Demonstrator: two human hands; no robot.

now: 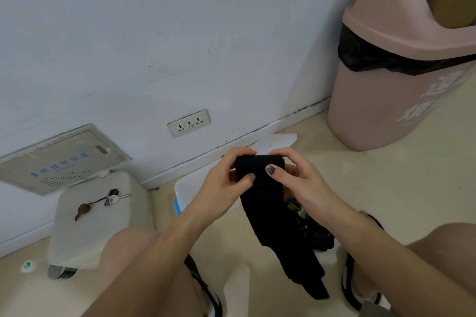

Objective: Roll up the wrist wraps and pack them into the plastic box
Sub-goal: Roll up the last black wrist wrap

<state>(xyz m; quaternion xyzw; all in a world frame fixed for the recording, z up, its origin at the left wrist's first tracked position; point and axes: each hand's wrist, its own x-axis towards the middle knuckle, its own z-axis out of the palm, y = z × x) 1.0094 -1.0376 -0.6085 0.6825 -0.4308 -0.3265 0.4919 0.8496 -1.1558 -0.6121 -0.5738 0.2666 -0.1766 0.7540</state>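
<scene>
A black wrist wrap (pixel 278 216) is held up between both hands, its top end rolled and its long tail hanging down toward the floor. My left hand (pixel 224 183) grips the roll's left side, thumb pressed on the front. My right hand (pixel 296 177) pinches the right side, thumb on the fabric. Under the hands sits a clear plastic box (pixel 180 193) on the floor, mostly hidden; its lid (pixel 278 141) lies by the wall. More dark items (pixel 316 237) show below my right wrist.
A pink swing-top bin (pixel 401 64) with a black liner stands at the right. A white stool (pixel 98 216) at the left carries keys (pixel 108 199). A wall socket (pixel 188 123) and a panel (pixel 61 159) are on the wall. My knees and sandals frame the floor.
</scene>
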